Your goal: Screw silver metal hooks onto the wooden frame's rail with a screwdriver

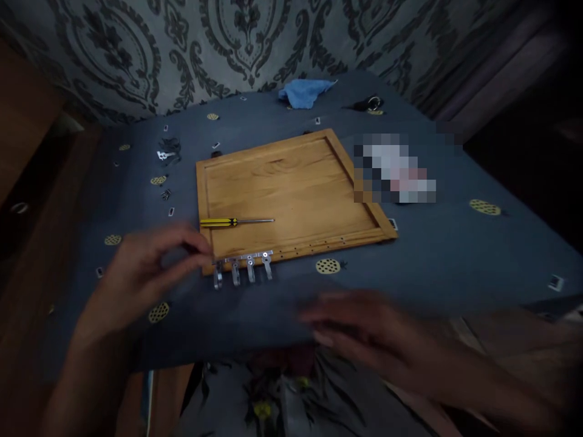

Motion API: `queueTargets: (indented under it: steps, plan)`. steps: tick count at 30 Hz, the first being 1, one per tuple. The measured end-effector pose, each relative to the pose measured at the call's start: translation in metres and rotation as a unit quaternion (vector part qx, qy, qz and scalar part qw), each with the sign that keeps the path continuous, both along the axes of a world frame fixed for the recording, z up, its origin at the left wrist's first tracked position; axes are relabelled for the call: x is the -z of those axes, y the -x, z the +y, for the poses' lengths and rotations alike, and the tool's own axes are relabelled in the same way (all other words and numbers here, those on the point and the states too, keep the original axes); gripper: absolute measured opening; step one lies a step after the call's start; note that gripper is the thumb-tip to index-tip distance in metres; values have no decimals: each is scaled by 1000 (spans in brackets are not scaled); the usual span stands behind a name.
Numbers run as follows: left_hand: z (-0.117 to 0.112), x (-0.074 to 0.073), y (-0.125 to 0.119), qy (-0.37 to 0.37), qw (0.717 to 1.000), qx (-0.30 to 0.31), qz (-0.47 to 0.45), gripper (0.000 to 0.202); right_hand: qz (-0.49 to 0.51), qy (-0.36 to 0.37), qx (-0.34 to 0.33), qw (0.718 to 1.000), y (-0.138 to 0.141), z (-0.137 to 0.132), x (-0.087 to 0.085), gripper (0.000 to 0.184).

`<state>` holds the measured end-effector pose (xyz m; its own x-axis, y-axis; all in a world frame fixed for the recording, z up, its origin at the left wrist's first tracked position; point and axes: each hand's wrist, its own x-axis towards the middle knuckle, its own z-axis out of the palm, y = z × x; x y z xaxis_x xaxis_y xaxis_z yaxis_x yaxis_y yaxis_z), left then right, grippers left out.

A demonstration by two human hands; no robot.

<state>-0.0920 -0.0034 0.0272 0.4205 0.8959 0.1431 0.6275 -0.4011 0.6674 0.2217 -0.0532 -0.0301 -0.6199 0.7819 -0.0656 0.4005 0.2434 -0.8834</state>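
A framed wooden board (282,188) lies on the table, with a row of several metal hooks (250,268) along its near edge at the left. My left hand (146,273) is at the board's near left corner, thumb and forefinger pinched close to the leftmost metal hook (218,275). Whatever sits between those fingertips is too small to make out. On the board's left part rests a screwdriver (228,222) with a yellow and black handle. My right hand (364,331), blurred, hovers over the table's near side with fingers stretched out and nothing visible in them.
Dark metal pieces (169,150) and a small pile of screws (166,194) lie left of the board. Behind it are a blue cloth (306,93) and a black object with a ring (367,104). A pixelated item (396,170) is at the right. Patterned cloth covers the table (410,273).
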Motion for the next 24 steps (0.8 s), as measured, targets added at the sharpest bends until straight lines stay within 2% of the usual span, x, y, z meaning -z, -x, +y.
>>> queueTargets:
  steps: [2, 3, 4, 7, 11, 14, 17, 24]
  plan:
    - [-20, -3, -20, -50, 996, 70, -8, 3, 111, 18, 18, 994, 25, 9, -5, 21]
    - [-29, -2, -28, -44, 993, 106, -3, 3, 148, 35, 20, 988, 36, 11, -6, 17]
    - [-37, -1, -33, -34, 993, 117, 1, 4, 176, 48, 16, 983, 46, 12, -5, 15]
    - [-51, 5, -41, -8, 993, 115, 7, 12, 188, 96, -10, 977, 61, 11, -2, 17]
    - [-60, 13, -38, 14, 993, 111, 35, 14, 186, 147, -25, 971, 62, 7, 6, 19]
    - [-64, 17, -35, 30, 989, 131, 67, 14, 204, 220, -35, 953, 62, 3, 13, 27]
    - [-67, 20, -34, 15, 985, 148, 92, 11, 227, 289, -38, 929, 63, 1, 19, 36]
    - [-60, 25, -43, 8, 993, 121, -8, 6, 305, 379, -4, 874, 63, 2, 27, 41]
